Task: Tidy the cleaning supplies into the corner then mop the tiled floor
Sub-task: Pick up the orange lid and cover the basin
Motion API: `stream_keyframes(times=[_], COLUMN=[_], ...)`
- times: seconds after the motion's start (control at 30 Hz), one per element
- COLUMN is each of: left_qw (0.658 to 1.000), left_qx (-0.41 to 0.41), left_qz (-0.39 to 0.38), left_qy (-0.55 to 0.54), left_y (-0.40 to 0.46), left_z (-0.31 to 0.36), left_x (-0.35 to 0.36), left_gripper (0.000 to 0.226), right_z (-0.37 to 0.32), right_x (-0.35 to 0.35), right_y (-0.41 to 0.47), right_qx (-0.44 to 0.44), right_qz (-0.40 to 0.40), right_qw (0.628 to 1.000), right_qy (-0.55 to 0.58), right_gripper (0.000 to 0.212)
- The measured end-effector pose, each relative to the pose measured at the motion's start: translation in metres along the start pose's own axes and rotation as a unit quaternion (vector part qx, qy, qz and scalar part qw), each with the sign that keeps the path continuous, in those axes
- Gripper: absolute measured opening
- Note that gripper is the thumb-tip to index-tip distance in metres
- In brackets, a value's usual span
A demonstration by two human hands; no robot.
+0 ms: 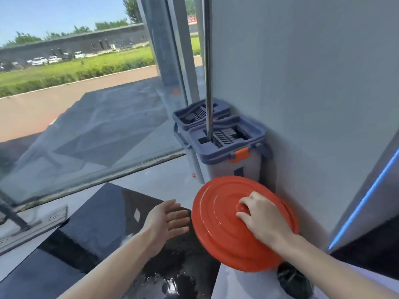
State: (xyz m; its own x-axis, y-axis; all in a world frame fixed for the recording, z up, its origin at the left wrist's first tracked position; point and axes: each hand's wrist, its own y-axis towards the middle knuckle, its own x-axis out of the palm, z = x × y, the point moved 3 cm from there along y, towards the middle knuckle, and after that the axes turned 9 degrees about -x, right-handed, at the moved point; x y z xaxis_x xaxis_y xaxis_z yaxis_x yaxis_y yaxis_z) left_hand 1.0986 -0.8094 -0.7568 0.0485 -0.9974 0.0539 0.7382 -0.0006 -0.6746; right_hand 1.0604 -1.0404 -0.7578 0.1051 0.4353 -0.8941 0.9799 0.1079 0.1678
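Setting: corner where a large glass window [86, 117] across the left and centre of the frame meets a pale grey wall [302, 83] at right; the floor [164, 180] is glossy, part pale and part black tile, with wet patches at the bottom centre.
Outside: a paved apron, a lawn and parked cars in the upper left.
Mop bucket [228, 152]: grey with a blue wringer top and an orange clip, standing upright in the corner at centre right, close against the wall; its reflection shows in the glass just behind.
Mop handle [207, 67]: a metal pole, long axis near vertical, rising from a slot in the bucket top to the upper edge of the frame.
Lid [224, 223]: a round orange plastic lid at lower centre right, tilted, its ridged top facing up and left; it hides the lower front of the bucket.
Right hand [261, 216]: fingers curled around the knob at the middle of the lid.
Left hand [167, 219]: flat with fingers together, palm toward the lid's left rim, just beside it; contact cannot be told.
Dark round object [293, 281]: at the bottom right, below the lid, unclear.
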Motion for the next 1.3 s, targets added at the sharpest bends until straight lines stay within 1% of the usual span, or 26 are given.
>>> stream_keyframes(times=[0.07,0.17,0.3,0.43,0.5,0.6,0.73,0.93,1.13,1.3], left_qw=[1.0,0.999,0.999,0.999,0.999,0.999,0.998,0.999,0.999,0.997], left_qx=[-0.011,-0.027,-0.049,-0.032,-0.026,-0.029,-0.031,-0.028,-0.031,-0.025], left_qz=[0.008,0.013,-0.002,0.013,0.017,-0.007,-0.041,-0.013,-0.001,0.007], left_qy=[0.018,0.024,0.022,0.023,0.021,0.02,0.026,0.025,0.024,0.069], left_y=[0.026,0.064,0.106,0.131,0.135,0.138,0.137,0.143,0.144,0.147], left_z=[-0.013,-0.035,-0.063,-0.082,-0.085,-0.086,-0.091,-0.094,-0.093,-0.088], left_x=[0.012,0.029,0.047,0.058,0.062,0.07,0.083,0.082,0.083,0.083], left_gripper=[0.034,0.022,0.03,0.03,0.027,0.015,0.017,0.009,0.008,0.008], right_z=[0.018,0.042,0.063,0.077,0.081,0.085,0.088,0.093,0.097,0.1], right_x=[0.01,0.026,0.045,0.063,0.07,0.08,0.09,0.093,0.092,0.092], right_y=[-0.002,-0.001,0.0,0.004,0.006,0.011,0.016,0.023,0.025,0.016], right_qx=[0.024,0.05,0.074,0.087,0.092,0.099,0.102,0.099,0.093,0.101], right_qz=[-0.003,-0.003,-0.011,-0.023,-0.025,-0.032,-0.043,-0.043,-0.05,-0.036], right_qw=[1.0,0.998,0.994,0.991,0.99,0.989,0.988,0.988,0.988,0.984], right_qy=[-0.018,-0.043,-0.074,-0.096,-0.104,-0.11,-0.11,-0.113,-0.111,-0.141], right_gripper=[0.033,0.033,0.034,0.036,0.037,0.035,0.036,0.036,0.039,0.046])
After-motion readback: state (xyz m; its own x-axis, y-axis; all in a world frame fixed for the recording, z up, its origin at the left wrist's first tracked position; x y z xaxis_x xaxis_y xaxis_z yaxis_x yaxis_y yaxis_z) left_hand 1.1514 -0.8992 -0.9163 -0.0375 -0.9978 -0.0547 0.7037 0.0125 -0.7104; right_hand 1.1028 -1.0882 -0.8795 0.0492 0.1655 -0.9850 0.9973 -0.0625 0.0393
